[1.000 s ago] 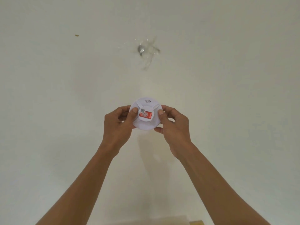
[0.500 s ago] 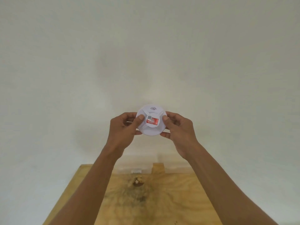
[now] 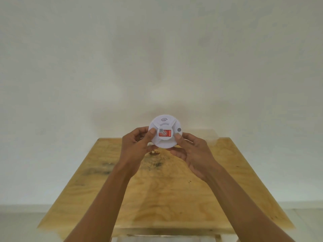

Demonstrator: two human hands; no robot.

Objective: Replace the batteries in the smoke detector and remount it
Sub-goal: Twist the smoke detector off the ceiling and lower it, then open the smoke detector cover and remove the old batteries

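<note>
A round white smoke detector (image 3: 165, 142) with a red sticker in its middle and a grey button at its right rim is held in the air above the far end of the table. My left hand (image 3: 135, 145) grips its left side, thumb on the face. On the right side my right hand (image 3: 194, 152) holds it the same way. Its back is hidden from me.
A wooden table (image 3: 166, 189) with a stained top stands below my arms against a plain white wall (image 3: 157, 58). A small pale object (image 3: 153, 152) lies on the table just under the detector, mostly hidden. Pale floor shows on both sides.
My view has tilted down from the ceiling to the wall and table. Both hands have kept hold of the detector and lowered it toward the table.
</note>
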